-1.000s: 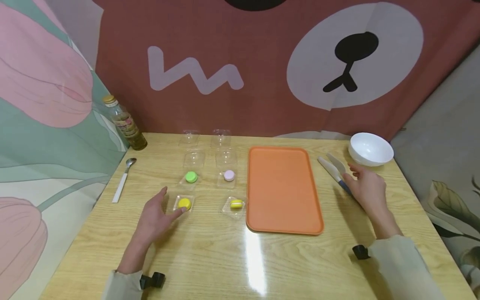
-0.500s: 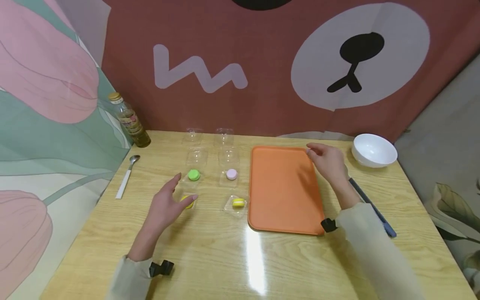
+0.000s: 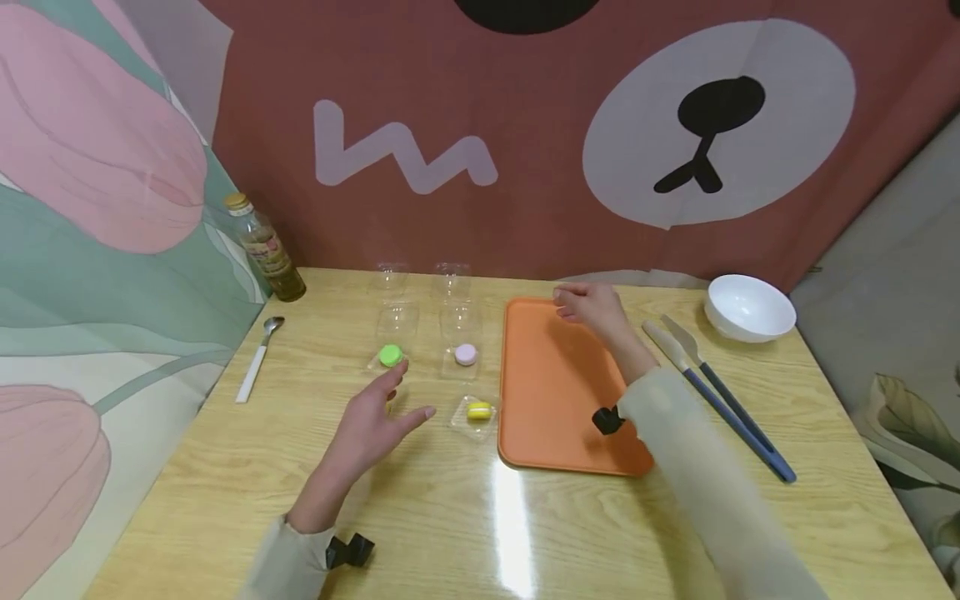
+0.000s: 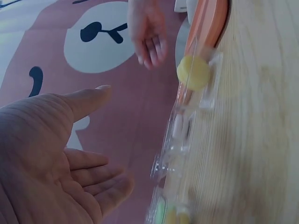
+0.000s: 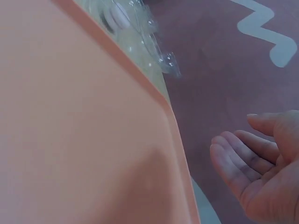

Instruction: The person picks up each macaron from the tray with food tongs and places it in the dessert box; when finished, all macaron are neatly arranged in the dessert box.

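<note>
My left hand (image 3: 375, 425) hovers over the left half of the table with thumb and fingers spread, holding nothing. Behind it a yellow macaron is mostly hidden. Just beyond its fingers lies a green macaron (image 3: 391, 356) in a clear plastic box. A lilac macaron (image 3: 466, 354) and a yellow macaron (image 3: 479, 411) on its side sit in similar boxes with lids open. Over the far part of the orange tray (image 3: 540, 400) is my right hand (image 3: 596, 308), fingers loosely bent and nothing in them; the right wrist view shows its palm beside the tray's rim.
Blue-handled tongs (image 3: 738, 417) lie right of the tray, with a white bowl (image 3: 750, 308) behind them. At the left stand a bottle of brownish liquid (image 3: 270, 254) and, in front, a spoon (image 3: 258, 362) lying flat. A printed cloth wall (image 3: 375, 225) closes off the back.
My right hand has moved left from the tongs to above the tray's far end. My left hand has drifted right and now covers the left yellow macaron.
</note>
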The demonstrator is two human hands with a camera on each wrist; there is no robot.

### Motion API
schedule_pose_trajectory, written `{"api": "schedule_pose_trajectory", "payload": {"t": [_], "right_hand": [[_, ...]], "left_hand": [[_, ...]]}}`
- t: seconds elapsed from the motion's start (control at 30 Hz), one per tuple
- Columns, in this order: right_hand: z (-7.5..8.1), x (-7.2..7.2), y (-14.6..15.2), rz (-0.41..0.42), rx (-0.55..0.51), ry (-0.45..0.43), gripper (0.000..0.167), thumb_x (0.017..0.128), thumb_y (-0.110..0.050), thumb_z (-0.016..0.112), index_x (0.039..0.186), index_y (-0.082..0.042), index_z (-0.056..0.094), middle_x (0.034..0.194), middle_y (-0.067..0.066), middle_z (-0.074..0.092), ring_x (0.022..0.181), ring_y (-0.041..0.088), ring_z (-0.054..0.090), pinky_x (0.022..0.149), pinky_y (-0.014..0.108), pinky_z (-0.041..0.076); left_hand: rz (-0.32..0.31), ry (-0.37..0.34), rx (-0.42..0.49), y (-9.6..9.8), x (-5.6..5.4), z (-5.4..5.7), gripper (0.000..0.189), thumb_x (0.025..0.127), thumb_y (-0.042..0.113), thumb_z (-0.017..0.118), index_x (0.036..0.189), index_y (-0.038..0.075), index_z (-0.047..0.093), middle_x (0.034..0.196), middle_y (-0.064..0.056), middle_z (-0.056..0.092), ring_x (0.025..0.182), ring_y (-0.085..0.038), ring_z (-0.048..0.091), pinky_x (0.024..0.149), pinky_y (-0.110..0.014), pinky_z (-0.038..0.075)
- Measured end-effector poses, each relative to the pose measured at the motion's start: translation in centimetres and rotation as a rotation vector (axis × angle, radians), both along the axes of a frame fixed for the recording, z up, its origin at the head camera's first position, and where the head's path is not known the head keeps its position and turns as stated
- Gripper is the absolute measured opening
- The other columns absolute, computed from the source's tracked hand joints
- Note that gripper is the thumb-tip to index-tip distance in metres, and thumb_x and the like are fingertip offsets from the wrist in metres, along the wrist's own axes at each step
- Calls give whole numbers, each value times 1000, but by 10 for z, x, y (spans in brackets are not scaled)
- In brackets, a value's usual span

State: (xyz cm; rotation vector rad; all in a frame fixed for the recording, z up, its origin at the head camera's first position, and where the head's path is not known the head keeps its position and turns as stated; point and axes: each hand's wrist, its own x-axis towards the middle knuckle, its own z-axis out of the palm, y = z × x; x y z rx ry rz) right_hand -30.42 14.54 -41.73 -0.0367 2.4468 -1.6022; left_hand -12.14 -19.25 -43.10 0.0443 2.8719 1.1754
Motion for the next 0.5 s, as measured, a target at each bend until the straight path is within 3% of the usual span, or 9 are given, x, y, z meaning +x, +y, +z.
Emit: {"api": "schedule_pose_trajectory", "payload": {"t": [0.37,0.5], "right_hand": [[-11,-11,-44,93,-63,-92,47,103,-28,58,139,3,58,130,25,66,118,40,65,97,43,56],[-13,-16,-61,87,-84,-124,49,102,-30,60,139,3,58,129,22,66,116,35,67,96,42,57]], "left_hand": [[-44,-95,0,14,9,-13,82,88,39,79,155,8,42,146,-19,56,128,-38,60,105,-50,49],[-44,-82,19,16,9,-15,80,89,38,78,154,8,42,147,-19,56,128,-38,61,105,-51,49]]}}
